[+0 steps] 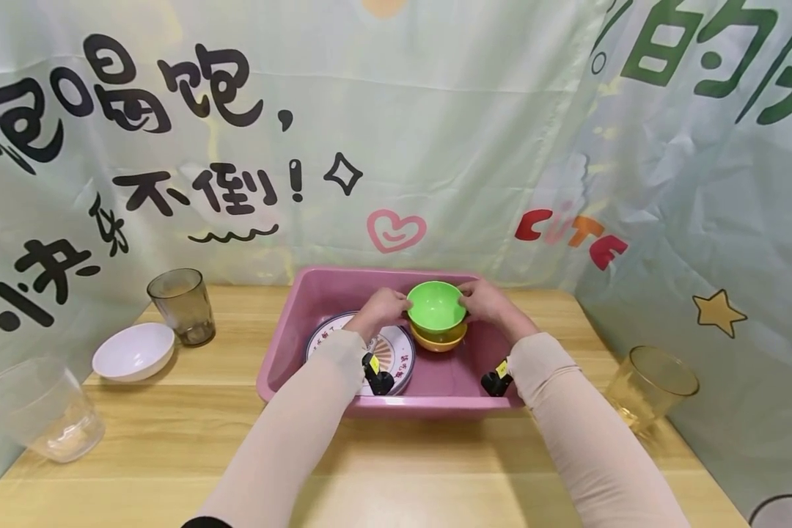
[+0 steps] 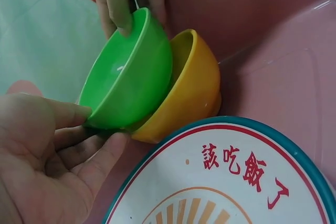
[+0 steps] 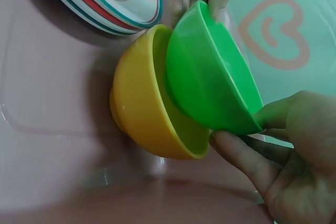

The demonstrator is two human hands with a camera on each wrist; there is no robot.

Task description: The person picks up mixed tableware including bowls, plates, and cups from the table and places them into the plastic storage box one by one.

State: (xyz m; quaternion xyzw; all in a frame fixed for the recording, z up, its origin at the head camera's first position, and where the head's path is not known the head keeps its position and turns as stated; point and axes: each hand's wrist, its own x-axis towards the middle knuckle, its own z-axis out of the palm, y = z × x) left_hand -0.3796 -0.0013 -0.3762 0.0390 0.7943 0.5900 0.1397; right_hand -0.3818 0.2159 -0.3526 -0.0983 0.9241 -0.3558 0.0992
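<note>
Grasping green bowl by its rim from two sides: pinched between thumb and fingers in left grip at one edge, likewise in right grip at the opposite edge. Set straight between both grips, mouth upward, about equally near to each; no long axis in so round a shape, only the span of rim from one grip to the other. Just below the grips, by judgement the deciding relation: yellow bowl, mouth upward too, with the green base dipping partly into it, rims roughly parallel and a little offset. Impossible to tell whether touching inside.

Left of the grips and lower, close beside the yellow bowl: stack of plates, partly hidden by left sleeve, so likely the nearest obstacle there. Around all of these: pink tub, with far wall just beyond the grips, on worktop. Well apart to the left, outside: grey cup, white bowl, clear cup. Well apart to the right: amber cup, near right sleeve.
</note>
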